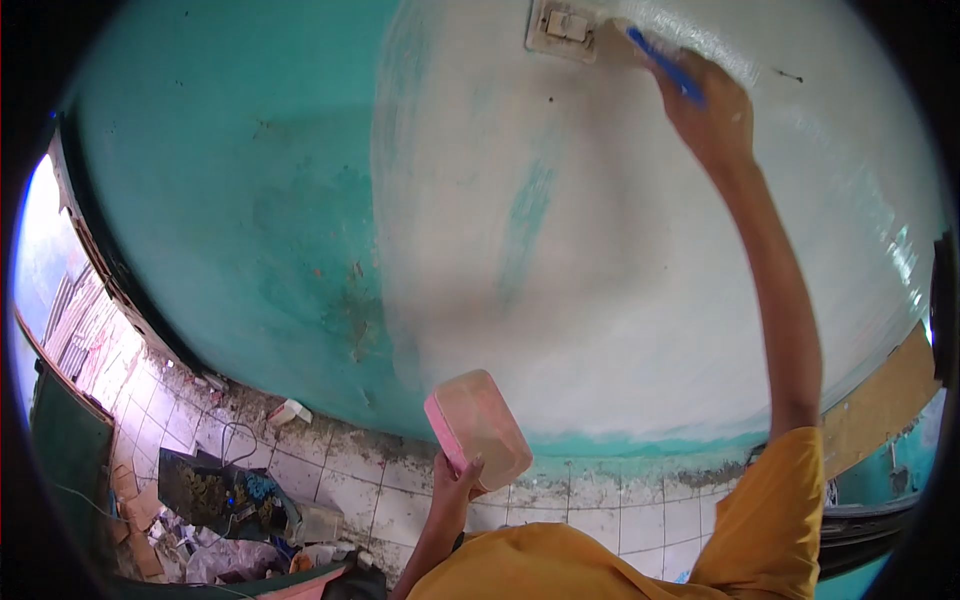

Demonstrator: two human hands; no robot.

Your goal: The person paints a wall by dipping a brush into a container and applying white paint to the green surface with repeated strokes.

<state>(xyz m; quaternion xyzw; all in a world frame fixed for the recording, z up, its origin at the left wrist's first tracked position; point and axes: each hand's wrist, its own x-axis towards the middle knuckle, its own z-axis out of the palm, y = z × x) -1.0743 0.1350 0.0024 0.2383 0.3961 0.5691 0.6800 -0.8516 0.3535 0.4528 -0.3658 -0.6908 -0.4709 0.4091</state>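
Observation:
My right hand (712, 105) is closed around the blue handle of a paintbrush (668, 68), raised high on the wall. The brush's bristle end lies just right of a wall switch (566, 27) with a dirty pale frame. Down low, my left hand (458, 482) grips a pink plastic container (480, 425) by its side, thumb over the near edge. Pale paint or liquid shows inside it. The wall has a whitish coat (620, 330) on the right and bare teal paint (250, 200) on the left, with teal streaks showing through the white.
A doorway (85, 290) opens at the far left. On the tiled floor (400, 515) lower left lie a dark patterned box (215, 495), plastic bags (220, 560) and cardboard scraps (140, 505). A brown board (880, 390) leans at the right. A small hook (790, 76) sticks out of the wall.

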